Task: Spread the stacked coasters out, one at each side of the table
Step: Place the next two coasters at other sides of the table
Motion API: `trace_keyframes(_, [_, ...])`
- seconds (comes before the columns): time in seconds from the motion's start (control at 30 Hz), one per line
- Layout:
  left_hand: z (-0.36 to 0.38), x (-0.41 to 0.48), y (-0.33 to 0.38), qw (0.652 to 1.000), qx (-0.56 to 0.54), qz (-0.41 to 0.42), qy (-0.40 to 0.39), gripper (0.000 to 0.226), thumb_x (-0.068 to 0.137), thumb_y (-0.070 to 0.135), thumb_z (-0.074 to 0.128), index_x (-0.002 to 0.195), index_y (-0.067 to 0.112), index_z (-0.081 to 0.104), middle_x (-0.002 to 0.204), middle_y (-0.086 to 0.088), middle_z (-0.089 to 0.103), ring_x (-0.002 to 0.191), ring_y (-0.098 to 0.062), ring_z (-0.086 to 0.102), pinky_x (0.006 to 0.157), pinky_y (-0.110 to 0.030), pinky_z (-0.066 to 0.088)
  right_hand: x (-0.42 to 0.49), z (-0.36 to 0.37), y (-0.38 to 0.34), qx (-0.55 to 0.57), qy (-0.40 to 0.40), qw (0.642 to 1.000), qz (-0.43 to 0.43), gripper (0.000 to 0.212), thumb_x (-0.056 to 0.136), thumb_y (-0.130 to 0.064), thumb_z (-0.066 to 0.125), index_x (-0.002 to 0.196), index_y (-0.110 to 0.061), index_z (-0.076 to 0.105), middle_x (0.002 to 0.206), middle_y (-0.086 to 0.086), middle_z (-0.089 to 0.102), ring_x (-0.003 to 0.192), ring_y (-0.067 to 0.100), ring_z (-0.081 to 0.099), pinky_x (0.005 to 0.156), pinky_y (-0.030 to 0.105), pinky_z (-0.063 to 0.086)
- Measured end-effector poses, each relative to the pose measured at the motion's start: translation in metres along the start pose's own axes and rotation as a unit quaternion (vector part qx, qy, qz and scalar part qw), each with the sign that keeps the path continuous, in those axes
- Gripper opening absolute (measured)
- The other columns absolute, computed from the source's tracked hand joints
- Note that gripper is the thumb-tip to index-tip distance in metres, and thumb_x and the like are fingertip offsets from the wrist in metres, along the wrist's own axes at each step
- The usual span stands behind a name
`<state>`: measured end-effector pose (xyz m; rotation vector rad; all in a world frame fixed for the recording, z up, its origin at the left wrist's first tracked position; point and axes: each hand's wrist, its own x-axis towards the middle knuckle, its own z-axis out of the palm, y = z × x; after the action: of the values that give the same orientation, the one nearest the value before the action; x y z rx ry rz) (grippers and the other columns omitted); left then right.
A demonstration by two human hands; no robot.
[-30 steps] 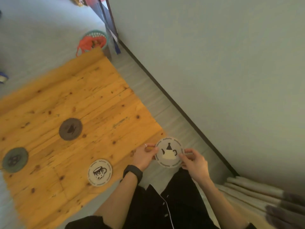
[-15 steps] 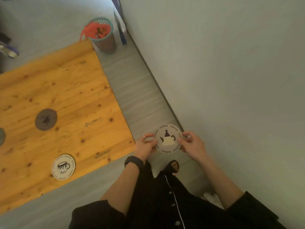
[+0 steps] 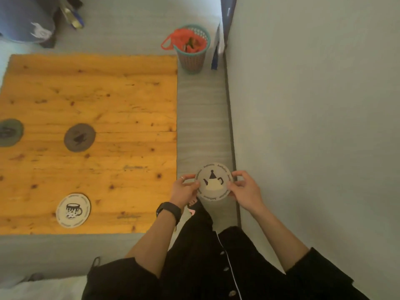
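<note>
I hold a round white coaster with a teapot picture [image 3: 213, 181] flat between both hands, over the floor just right of the wooden table [image 3: 129, 94]. My left hand [image 3: 184, 190] pinches its left edge and my right hand [image 3: 245, 189] its right edge. On the table lie three coasters: a white one with a mug picture [image 3: 73, 210] near the front edge, a dark grey one [image 3: 79, 137] in the middle, and a dark green one [image 3: 9, 132] cut off at the left edge of the view.
A grey wall [image 3: 313, 105] runs close along my right. A strip of grey floor [image 3: 201, 126] separates it from the table. A teal bin with a red bag [image 3: 191, 49] stands past the table's far right corner. A dark bag [image 3: 26, 20] lies at far left.
My view has swung and the table now looks square-on at the left. Both hands keep the teapot coaster, which has moved from over the table's corner to over the floor strip.
</note>
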<state>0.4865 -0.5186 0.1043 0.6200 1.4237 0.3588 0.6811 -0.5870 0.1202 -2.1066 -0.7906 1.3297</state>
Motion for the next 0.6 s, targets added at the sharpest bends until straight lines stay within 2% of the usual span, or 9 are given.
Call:
trace_keyframes(0.03, [-0.001,0.005,0.012,1.0,-0.013,0.003,0.005,0.026,0.091,0.005,0.066,0.115,0.01,0.058,0.092,-0.009,0.069,0.071,-0.015,0.068,0.057,-0.022,0.056,0.012,-0.001,-0.013,-0.008,-0.01,1.0,-0.005,0.024,0.094,-0.018,0.068,0.109,-0.032,0.056,0.091,-0.009,0.072,0.072,0.004,0.075,0.061,0.021,0.06])
trace_keyframes(0.13, [-0.008,0.017,0.037,0.998,-0.062,-0.004,0.032,0.025,0.091,0.005,0.065,0.113,0.012,0.057,0.095,-0.012,0.068,0.079,-0.019,0.064,0.072,-0.03,0.057,0.044,0.0,-0.051,-0.036,-0.04,0.998,-0.017,0.023,0.094,-0.017,0.068,0.112,-0.027,0.057,0.091,-0.01,0.069,0.072,0.005,0.073,0.057,0.016,0.057])
trace_keyframes(0.23, [-0.018,0.03,0.059,0.992,-0.106,-0.002,0.068,0.02,0.091,0.007,0.066,0.108,0.016,0.058,0.097,-0.011,0.069,0.08,-0.019,0.064,0.076,-0.033,0.055,0.078,0.008,-0.088,-0.077,-0.082,0.993,-0.042,0.023,0.095,-0.018,0.068,0.11,-0.03,0.056,0.091,-0.007,0.071,0.066,0.004,0.073,0.054,0.016,0.055])
trace_keyframes(0.3, [-0.026,0.04,0.07,0.985,-0.133,-0.01,0.106,0.019,0.09,0.01,0.067,0.106,0.017,0.059,0.102,-0.014,0.07,0.085,-0.023,0.064,0.084,-0.041,0.056,0.104,0.016,-0.113,-0.115,-0.116,0.985,-0.059,0.022,0.094,-0.021,0.068,0.111,-0.03,0.056,0.094,-0.004,0.073,0.066,0.006,0.072,0.053,0.016,0.053])
trace_keyframes(0.37, [-0.033,0.049,0.081,0.976,-0.163,-0.018,0.142,0.021,0.09,0.012,0.068,0.11,0.015,0.06,0.105,-0.015,0.071,0.092,-0.029,0.066,0.092,-0.05,0.055,0.134,0.028,-0.138,-0.149,-0.157,0.973,-0.078,0.022,0.094,-0.022,0.069,0.111,-0.029,0.058,0.097,-0.002,0.072,0.074,0.009,0.072,0.052,0.015,0.053])
trace_keyframes(0.43, [-0.042,0.059,0.092,0.964,-0.19,-0.027,0.182,0.025,0.09,0.014,0.068,0.115,0.012,0.06,0.108,-0.016,0.071,0.098,-0.033,0.067,0.092,-0.05,0.055,0.163,0.044,-0.163,-0.194,-0.197,0.956,-0.097,0.02,0.094,-0.024,0.069,0.109,-0.031,0.058,0.098,-0.003,0.072,0.078,0.01,0.073,0.057,0.018,0.055])
trace_keyframes(0.53, [-0.054,0.072,0.111,0.941,-0.243,-0.028,0.236,0.028,0.091,0.017,0.067,0.118,0.013,0.06,0.112,-0.013,0.07,0.099,-0.028,0.066,0.085,-0.043,0.055,0.207,0.071,-0.197,-0.251,-0.277,0.919,-0.123,0.019,0.094,-0.024,0.068,0.1,-0.037,0.055,0.102,-0.003,0.075,0.071,0.005,0.074,0.064,0.023,0.06])
trace_keyframes(0.6, [-0.055,0.079,0.12,0.915,-0.278,-0.042,0.288,0.03,0.091,0.019,0.067,0.119,0.012,0.061,0.111,-0.011,0.07,0.095,-0.025,0.066,0.079,-0.038,0.054,0.233,0.09,-0.222,-0.296,-0.338,0.883,-0.136,0.02,0.094,-0.026,0.067,0.098,-0.04,0.054,0.105,-0.002,0.074,0.077,0.009,0.075,0.074,0.034,0.063])
